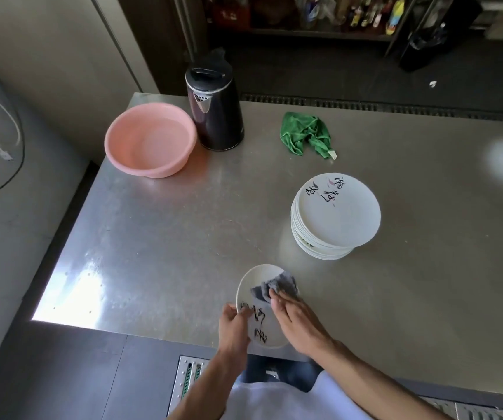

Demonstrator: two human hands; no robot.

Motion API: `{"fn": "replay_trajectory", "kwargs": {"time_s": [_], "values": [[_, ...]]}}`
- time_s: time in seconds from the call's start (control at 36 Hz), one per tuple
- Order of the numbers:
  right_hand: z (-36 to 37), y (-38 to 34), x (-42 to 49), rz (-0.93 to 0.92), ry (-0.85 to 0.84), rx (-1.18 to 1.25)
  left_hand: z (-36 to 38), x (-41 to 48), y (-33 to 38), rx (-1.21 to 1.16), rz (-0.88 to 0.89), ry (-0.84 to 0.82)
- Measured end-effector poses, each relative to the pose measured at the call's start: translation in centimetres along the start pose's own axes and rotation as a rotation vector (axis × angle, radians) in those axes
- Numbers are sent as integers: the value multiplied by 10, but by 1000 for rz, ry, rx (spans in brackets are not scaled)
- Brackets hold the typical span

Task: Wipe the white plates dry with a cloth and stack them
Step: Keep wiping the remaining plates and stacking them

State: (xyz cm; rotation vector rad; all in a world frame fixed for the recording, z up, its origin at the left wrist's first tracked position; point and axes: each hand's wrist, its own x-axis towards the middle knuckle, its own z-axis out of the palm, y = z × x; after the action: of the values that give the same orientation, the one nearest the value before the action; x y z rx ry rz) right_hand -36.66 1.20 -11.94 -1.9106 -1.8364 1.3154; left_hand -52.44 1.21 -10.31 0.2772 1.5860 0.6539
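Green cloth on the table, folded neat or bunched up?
Bunched up: the green cloth lies in a crumpled heap on the steel table, corners trailing.

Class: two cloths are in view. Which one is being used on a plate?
The grey cloth, pressed by the right hand onto the held plate; the green cloth lies crumpled alone on the table.

One camera sits on the person's head. It looks forward and down at the metal table (153, 237). The left hand (233, 324) and right hand (297, 319) are close, low in view. The shelf (304, 31) is far off, at the top.
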Motion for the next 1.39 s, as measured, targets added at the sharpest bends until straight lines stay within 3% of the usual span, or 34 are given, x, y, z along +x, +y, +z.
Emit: {"fn": "replay_trajectory", "kwargs": {"time_s": [0.11, 0.17, 0.28, 0.39, 0.5, 0.56, 0.61, 0.69, 0.75, 0.83, 0.89, 0.94, 1.03, 1.08, 1.14, 1.28, 1.39], "values": [[5, -9, -8, -55, -47, 277, -3, 6, 11, 152, -1, -30], [11, -12, -8, -100, -82, 279, -5, 5, 14, 193, 20, -114], [16, -2, 1, -157, -81, -45, -12, 6, 16, 252, -3, -241], [12, 3, 12, 105, -66, -225, -15, 7, 14, 225, 1, -225], [17, -7, 10, -129, -159, -94, -10, 5, 10, 223, 34, -288], [14, -6, 9, -161, -158, -91, -9, 5, 9, 207, 33, -265], [11, 0, 11, -137, -63, -246, -9, 7, 6, 160, 23, -200], [3, 2, 10, 90, 18, -369, -9, 7, 7, 4, -14, -57], [2, 0, 10, 103, 13, -303, -7, 7, 11, 0, -8, 2], [4, -8, 7, -72, -11, -128, -4, 6, 14, 129, 17, 18], [6, -18, 4, -122, -80, 66, -4, 3, 16, 174, 42, -33], [11, -23, 3, -165, -145, 107, -6, 1, 17, 167, 37, -136], [15, -14, 8, -149, -120, -140, -9, -2, 16, 148, 35, -275], [11, -5, 14, -8, -21, -320, -10, -5, 17, 111, 35, -246], [8, -1, 18, 93, 4, -345, -10, -8, 19, 109, 47, -222], [9, 8, 6, -230, -140, -214, -9, -10, 27, 152, 85, -259], [-4, 20, 1, -157, -55, -381, -15, -5, 33, 28, 61, -131]]}}
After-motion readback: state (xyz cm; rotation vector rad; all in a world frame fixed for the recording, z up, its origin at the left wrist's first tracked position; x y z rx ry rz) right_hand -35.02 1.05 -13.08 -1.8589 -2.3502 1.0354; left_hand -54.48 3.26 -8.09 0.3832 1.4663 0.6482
